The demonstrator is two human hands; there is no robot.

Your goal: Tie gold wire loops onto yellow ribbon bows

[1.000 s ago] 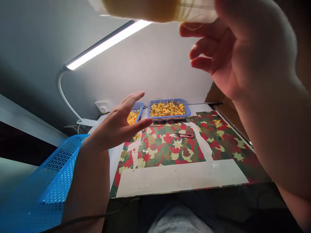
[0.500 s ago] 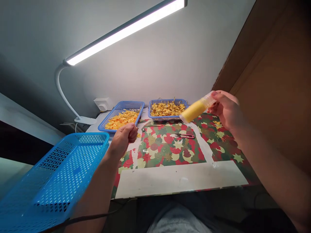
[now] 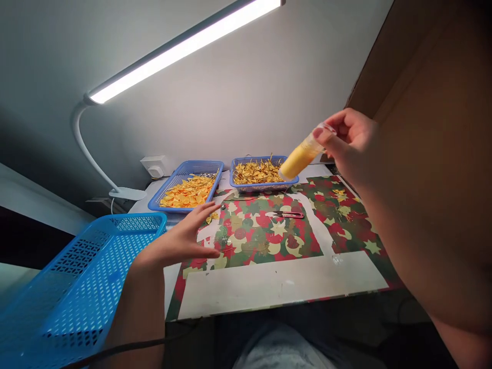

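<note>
My right hand (image 3: 351,141) is raised above the table's right side, closed on a clear tube of yellow stuff (image 3: 302,156) that slants down to the left. Its lower end hangs in front of a small blue basket of gold pieces (image 3: 263,174). My left hand (image 3: 184,236) is open, fingers stretched out flat, just over the left part of the patterned red and green table cover (image 3: 269,236). It holds nothing. A small gold piece (image 3: 210,217) lies near its fingertips. A second blue basket of orange-yellow pieces (image 3: 188,188) stands behind that hand.
A large empty blue mesh basket (image 3: 80,287) sits at the lower left. Small snips (image 3: 286,214) lie on the cover near the middle. A white lamp (image 3: 180,48) arches overhead, clamped at the back left beside a wall socket (image 3: 154,166). A brown board (image 3: 430,77) rises on the right.
My right hand came down from close to the camera with the tube and now holds it over the table's right side. My left hand closed briefly, then opened flat and dropped lower.
</note>
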